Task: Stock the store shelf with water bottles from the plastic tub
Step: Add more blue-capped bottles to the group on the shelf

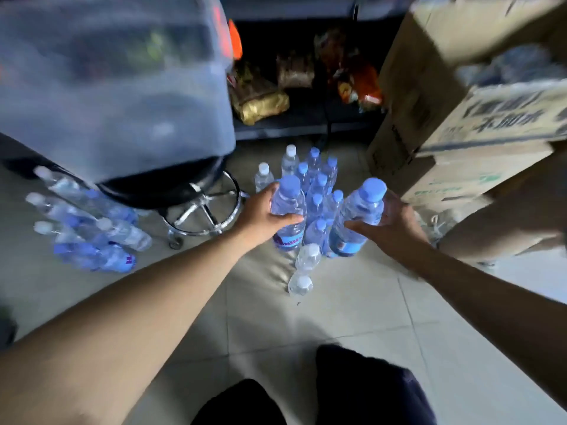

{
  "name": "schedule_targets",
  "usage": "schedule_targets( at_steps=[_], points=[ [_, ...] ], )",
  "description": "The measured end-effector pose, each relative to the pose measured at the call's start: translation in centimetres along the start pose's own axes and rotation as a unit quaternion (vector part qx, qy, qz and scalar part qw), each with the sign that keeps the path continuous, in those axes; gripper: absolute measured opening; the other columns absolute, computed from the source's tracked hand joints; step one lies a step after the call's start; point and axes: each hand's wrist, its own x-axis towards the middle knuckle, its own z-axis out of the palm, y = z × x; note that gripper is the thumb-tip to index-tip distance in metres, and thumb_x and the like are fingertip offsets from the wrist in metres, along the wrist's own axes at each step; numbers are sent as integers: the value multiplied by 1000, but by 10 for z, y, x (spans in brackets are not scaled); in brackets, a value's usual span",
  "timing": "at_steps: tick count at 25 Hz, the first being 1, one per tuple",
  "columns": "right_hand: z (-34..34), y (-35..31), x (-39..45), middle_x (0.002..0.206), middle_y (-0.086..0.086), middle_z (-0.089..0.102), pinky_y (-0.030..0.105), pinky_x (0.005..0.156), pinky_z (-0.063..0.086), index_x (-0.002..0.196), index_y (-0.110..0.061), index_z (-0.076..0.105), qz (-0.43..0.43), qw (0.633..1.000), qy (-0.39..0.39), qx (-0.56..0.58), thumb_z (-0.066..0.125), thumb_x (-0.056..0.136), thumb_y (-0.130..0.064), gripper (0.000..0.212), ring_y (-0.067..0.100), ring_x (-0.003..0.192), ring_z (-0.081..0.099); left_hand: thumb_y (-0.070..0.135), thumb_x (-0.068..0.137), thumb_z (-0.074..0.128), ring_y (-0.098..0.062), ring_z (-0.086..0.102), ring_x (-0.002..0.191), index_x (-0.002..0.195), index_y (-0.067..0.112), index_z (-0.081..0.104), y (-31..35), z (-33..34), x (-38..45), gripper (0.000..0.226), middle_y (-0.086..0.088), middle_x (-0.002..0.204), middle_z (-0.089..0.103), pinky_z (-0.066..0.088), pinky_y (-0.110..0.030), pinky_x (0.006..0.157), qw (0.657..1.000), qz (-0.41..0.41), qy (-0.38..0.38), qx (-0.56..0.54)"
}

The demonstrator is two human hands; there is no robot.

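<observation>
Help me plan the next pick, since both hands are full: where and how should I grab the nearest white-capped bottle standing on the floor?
Grip the nearest white-capped bottle just below its cap, coming straight down from above. It stands upright, apart from the cluster, its top facing the camera and its near side open.

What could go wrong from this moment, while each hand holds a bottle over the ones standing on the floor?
1. The left hand and right hand each grip one bottle right above the tight cluster of upright bottles; a low swing could topple several.
2. Two white-capped bottles stand nearest the person's knees and could be kicked.
3. The lying bottles beside the stool may roll underfoot.
</observation>
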Motion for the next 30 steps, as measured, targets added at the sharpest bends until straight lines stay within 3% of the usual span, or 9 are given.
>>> schedule_targets(
  at_steps=[3,8,12,16,19,22,24,27,30],
  points=[
    [-45,-128,-17,81,-14,64,25,73,48,86,-35,56,-28,999,0,-17,80,70,-16,34,2,74,60,42,50,82,-18,67,100,101,32,57,134,-56,-42,58,1,107,70,51,-42,93,999,21,19,14],
    [-106,-345,-33,81,-17,64,2,62,42,92,-30,58,-124,991,50,-23,84,67,-26,36,-5,70,59,27,57,88,-10,64,77,90,26,65,359,-170,-85,40,7,88,71,54,-33,79,994,59,69,59],
    [-148,-517,-38,86,-8,72,27,73,56,94,-22,64,-196,976,91,20,85,67,-25,35,6,77,68,37,50,88,-11,69,82,88,23,69,516,-261,-122,45,7,88,73,56,-33,83,981,107,133,90],
    [-174,-647,-40,84,-10,70,27,72,55,92,-20,65,-276,952,124,41,85,65,-32,36,5,77,67,34,60,87,-10,67,86,95,24,70,622,-328,-157,40,8,92,72,53,-26,81,966,150,187,94],
    [-189,-720,-31,86,-8,70,25,75,53,94,-18,67,-304,943,134,36,85,64,-38,40,5,80,67,29,62,86,-13,68,90,95,23,70,678,-368,-162,37,5,95,72,53,-28,84,959,180,210,68],
    [-190,-766,-5,87,-5,71,24,74,54,91,-19,66,-313,941,126,41,85,64,-38,38,6,78,67,25,67,84,-6,64,80,99,20,69,707,-397,-146,36,9,88,68,48,-18,66,955,192,224,43],
    [-189,-782,19,81,-8,68,14,64,49,84,-22,63,-310,942,125,42,84,66,-37,31,0,69,63,24,68,83,-3,62,75,100,19,69,716,-411,-124,36,9,86,67,44,-15,60,954,195,224,52],
    [-183,-795,78,70,-14,58,3,46,37,70,-27,53,-303,944,123,33,83,69,-33,31,-6,58,51,27,67,84,-11,65,84,99,18,69,722,-433,-65,37,5,94,70,50,-23,71,956,181,218,80],
    [-180,-799,163,72,-13,60,10,55,42,72,-26,54,-292,948,129,4,84,66,-37,33,-3,64,54,29,65,85,-16,66,89,102,17,68,726,-452,19,43,3,98,69,53,-31,84,957,165,212,110]
  ],
)
